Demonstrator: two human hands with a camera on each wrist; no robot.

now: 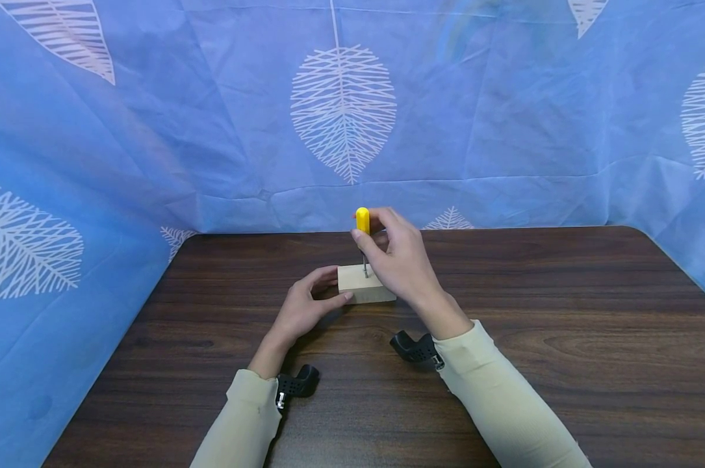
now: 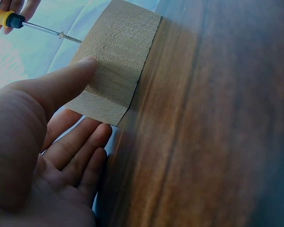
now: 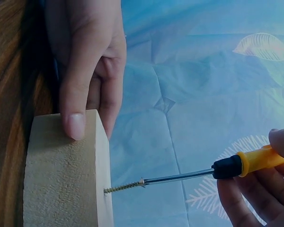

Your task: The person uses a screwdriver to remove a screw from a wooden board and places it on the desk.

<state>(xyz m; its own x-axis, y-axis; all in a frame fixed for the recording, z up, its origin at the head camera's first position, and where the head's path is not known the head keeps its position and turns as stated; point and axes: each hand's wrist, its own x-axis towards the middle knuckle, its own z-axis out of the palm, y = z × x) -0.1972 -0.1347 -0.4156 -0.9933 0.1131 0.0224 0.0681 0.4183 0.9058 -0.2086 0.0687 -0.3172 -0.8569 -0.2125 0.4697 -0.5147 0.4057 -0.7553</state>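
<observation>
A pale wooden block [image 1: 368,296] lies on the table. My left hand [image 1: 301,309] holds its left end, the thumb on the near side and the fingers toward the far side. A screw [image 3: 124,187] stands out of the block's top face, its point sunk in the wood and much of its thread showing. My right hand [image 1: 403,260] grips the yellow handle of a screwdriver [image 1: 362,221], thumb and fingers curled round it. In the right wrist view, the metal shaft [image 3: 180,178] lines up with the screw and its tip meets the screw head.
The dark wood-grain table [image 1: 539,292] spreads out on all sides of the block. A blue cloth [image 1: 229,130] with white leaf patterns hangs behind and at the sides. Black wrist-worn devices [image 1: 298,382] jut inward from both light sleeves [image 1: 498,390].
</observation>
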